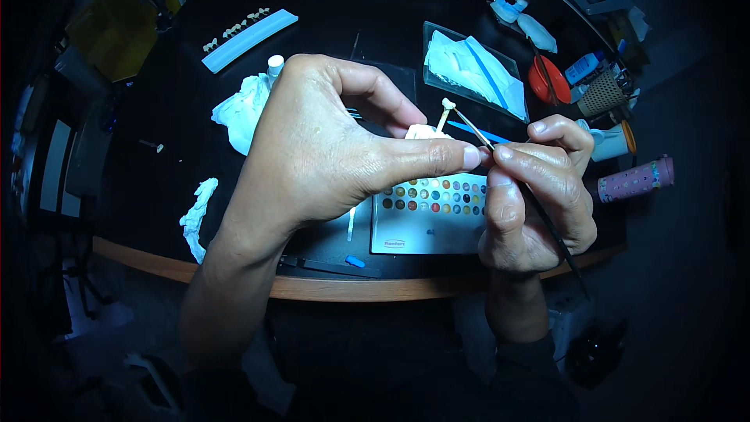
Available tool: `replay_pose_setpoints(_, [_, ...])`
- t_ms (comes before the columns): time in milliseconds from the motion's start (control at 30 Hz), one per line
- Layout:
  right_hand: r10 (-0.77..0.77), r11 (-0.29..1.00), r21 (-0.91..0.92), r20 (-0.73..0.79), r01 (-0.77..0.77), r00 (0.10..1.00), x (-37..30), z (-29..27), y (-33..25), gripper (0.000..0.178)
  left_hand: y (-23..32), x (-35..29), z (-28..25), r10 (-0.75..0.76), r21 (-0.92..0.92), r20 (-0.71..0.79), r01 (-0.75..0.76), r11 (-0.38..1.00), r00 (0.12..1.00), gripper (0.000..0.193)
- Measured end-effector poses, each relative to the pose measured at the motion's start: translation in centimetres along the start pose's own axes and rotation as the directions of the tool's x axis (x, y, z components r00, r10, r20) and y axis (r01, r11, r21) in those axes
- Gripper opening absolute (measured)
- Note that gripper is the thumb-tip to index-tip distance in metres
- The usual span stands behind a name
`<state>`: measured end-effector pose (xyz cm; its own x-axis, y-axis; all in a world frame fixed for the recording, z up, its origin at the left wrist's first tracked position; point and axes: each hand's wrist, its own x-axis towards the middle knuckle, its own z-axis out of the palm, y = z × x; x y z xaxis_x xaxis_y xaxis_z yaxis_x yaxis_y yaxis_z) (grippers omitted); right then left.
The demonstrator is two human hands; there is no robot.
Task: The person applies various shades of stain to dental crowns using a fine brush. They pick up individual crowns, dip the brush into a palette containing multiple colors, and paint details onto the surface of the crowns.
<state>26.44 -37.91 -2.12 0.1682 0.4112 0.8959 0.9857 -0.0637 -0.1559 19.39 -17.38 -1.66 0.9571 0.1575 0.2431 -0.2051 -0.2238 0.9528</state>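
Our left hand [312, 137] has its fingers clamped on a white piece [426, 132], the small tooth-like crown [448, 104] on its near-upright peg [443, 119] just beyond them, left of our right hand [539, 199], whose fingers pinch a brush [475, 130] slanting up to it.

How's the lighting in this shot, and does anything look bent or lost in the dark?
In the head view, bluish light falls brightly on the left hand and right hand; head-view corners sink to near black, hiding detail; the head view's wooden table edge bows downward, likely fisheye distortion.
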Motion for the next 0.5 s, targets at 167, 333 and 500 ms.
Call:
replay_pose_setpoints(167, [0.003, 1.0, 0.007, 0.008, -0.003, 1.0, 0.03, -0.06, -0.1, 0.02, 0.08, -0.18, -0.06, 0.015, -0.004, -0.011, -0.015, 1.0, 1.0, 0.032])
replay_pose_setpoints(333, [0.005, 1.0, 0.01, 0.003, -0.005, 1.0, -0.06, -0.02, -0.11, 0.019, -0.17, -0.06, 0.03, 0.021, -0.005, 0.001, -0.021, 1.0, 1.0, 0.031])
replay_pose_setpoints(500, [0.01, 1.0, -0.004, 0.004, -0.01, 1.0, -0.06, -0.09, -0.18, 0.018, 0.05, -0.08, -0.02, 0.013, -0.007, 0.002, -0.013, 1.0, 1.0, 0.032])
